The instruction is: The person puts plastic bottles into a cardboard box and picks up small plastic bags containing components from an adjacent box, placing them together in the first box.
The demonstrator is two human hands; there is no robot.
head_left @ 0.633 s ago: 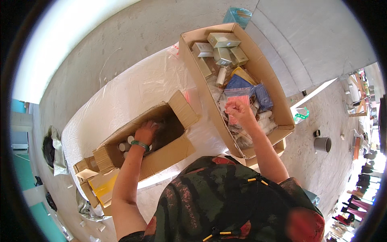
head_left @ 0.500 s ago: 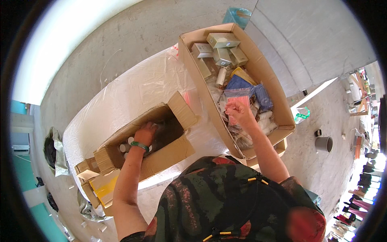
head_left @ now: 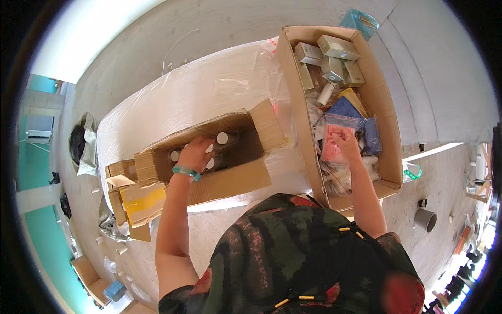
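Note:
My left hand (head_left: 196, 153) is inside an open long cardboard box (head_left: 230, 180) in front of me, with a green band at the wrist. Its fingers are loosely apart over several upright white-topped containers, partly hiding them. One white round top (head_left: 222, 138) stands just beyond the fingertips. Above a second, larger carton (head_left: 300, 104) on the right, my right hand (head_left: 346, 142) has its fingers bent together. They are over a clear zip bag with pink contents (head_left: 330, 147); whatever lies between the fingertips is hidden.
The large carton also holds several greenish-grey small boxes (head_left: 339, 47), a white cylinder (head_left: 325, 94) and blue packets (head_left: 345, 110). Plastic sheeting (head_left: 209, 89) covers the surface under both cartons. A sack (head_left: 86, 146) stands on the floor at left, a grey bucket (head_left: 425, 220) at right.
The view has shifted. Within the long box, my left hand has moved left, and a white round top now shows where it was. My right hand stays over the pink bag.

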